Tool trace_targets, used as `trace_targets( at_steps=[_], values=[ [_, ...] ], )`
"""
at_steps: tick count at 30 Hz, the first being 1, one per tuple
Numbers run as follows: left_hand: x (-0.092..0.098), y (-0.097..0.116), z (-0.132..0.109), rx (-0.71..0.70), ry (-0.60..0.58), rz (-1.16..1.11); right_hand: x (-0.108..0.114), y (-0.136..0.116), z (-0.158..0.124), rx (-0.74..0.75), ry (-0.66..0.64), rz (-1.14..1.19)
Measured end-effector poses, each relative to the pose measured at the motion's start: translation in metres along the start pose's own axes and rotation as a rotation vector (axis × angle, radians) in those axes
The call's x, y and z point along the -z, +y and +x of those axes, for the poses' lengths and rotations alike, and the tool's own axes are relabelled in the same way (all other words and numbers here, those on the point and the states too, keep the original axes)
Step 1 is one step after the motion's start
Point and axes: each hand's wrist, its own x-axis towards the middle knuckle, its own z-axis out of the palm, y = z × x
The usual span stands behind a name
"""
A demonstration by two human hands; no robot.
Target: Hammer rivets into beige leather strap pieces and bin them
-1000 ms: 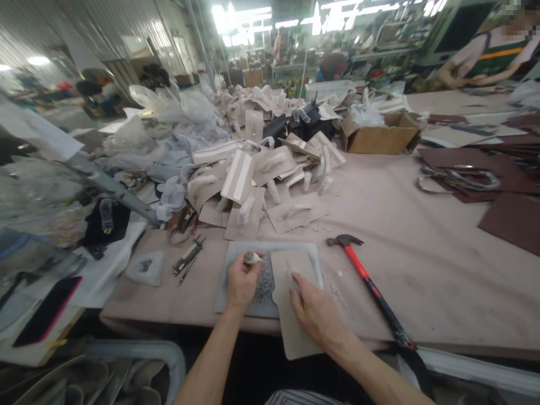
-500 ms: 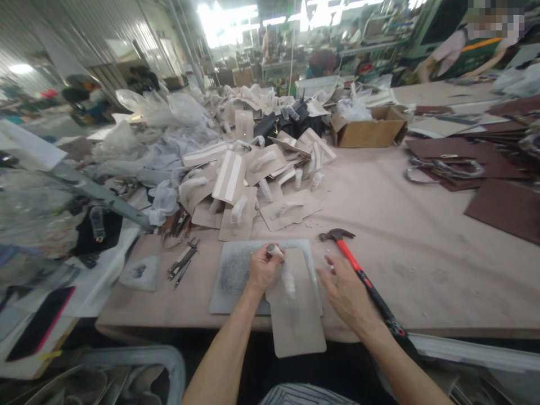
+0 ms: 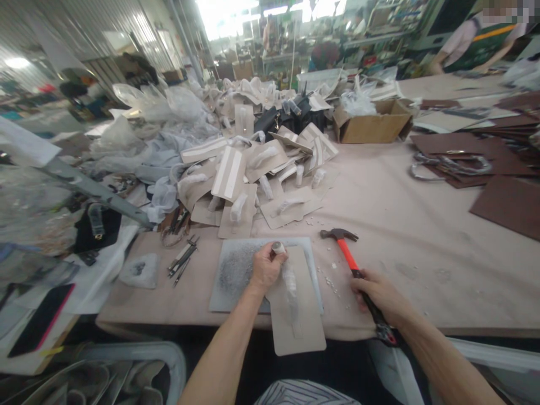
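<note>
My left hand (image 3: pixel 265 268) is closed around a small cylindrical punch tool (image 3: pixel 277 247), held upright over the top edge of a beige leather piece (image 3: pixel 299 320). That piece lies partly on a grey cutting pad (image 3: pixel 236 270) and hangs over the table's front edge. A wrapped strip runs down its middle. My right hand (image 3: pixel 377 292) is wrapped round the black grip of a red-handled hammer (image 3: pixel 346 253), whose head rests on the table.
A heap of beige leather pieces (image 3: pixel 253 169) and plastic wrapping (image 3: pixel 164 124) lies beyond the pad. Metal tools (image 3: pixel 183 257) sit left of it. A cardboard box (image 3: pixel 373 126) and dark brown sheets (image 3: pixel 506 202) are at the right. A person works at the far right.
My right hand left the beige piece, moved right and closed on the hammer handle. My left hand shifted the punch from the pad onto the piece's top edge.
</note>
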Motion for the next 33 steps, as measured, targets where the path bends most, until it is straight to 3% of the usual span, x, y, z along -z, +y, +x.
trace_targets(
  at_steps=[3, 5, 8, 10, 13, 15, 18, 21, 23, 26, 28, 33],
  values=[
    [-0.003, 0.004, -0.002, -0.038, 0.012, 0.074, -0.009, -0.03, -0.012, -0.072, -0.157, 0.395],
    [-0.004, 0.005, -0.004, -0.075, 0.004, 0.128, -0.015, -0.048, -0.024, -0.043, -0.101, 0.478],
    [-0.005, 0.006, -0.008, -0.154, -0.021, 0.192, -0.016, -0.065, -0.041, 0.258, 0.114, 0.16],
    [-0.005, 0.005, -0.01, -0.187, -0.035, 0.205, -0.012, -0.07, -0.048, 0.46, 0.179, -0.149],
    [-0.005, 0.004, -0.011, -0.198, -0.038, 0.239, 0.002, -0.079, -0.056, 0.543, 0.123, -0.525],
    [-0.005, 0.004, -0.01, -0.205, -0.044, 0.262, 0.014, -0.092, -0.064, 0.556, 0.15, -0.61],
    [-0.004, 0.005, -0.01, -0.225, -0.06, 0.268, 0.029, -0.117, -0.082, 0.663, 0.421, -0.439],
    [-0.004, 0.007, -0.011, -0.224, -0.046, 0.269, 0.025, -0.123, -0.092, 0.713, 0.702, -0.21],
    [-0.005, 0.007, -0.01, -0.208, -0.043, 0.266, 0.013, -0.109, -0.087, 0.737, 0.634, -0.272],
    [-0.006, 0.005, -0.01, -0.169, -0.046, 0.258, -0.003, -0.08, -0.073, 0.698, 0.244, -0.579],
    [-0.006, 0.003, -0.01, -0.158, -0.044, 0.236, -0.006, -0.066, -0.066, 0.589, 0.088, -0.707],
    [-0.005, 0.003, -0.011, -0.183, -0.057, 0.201, -0.002, -0.04, -0.048, 0.376, 0.023, -0.632]
  ],
)
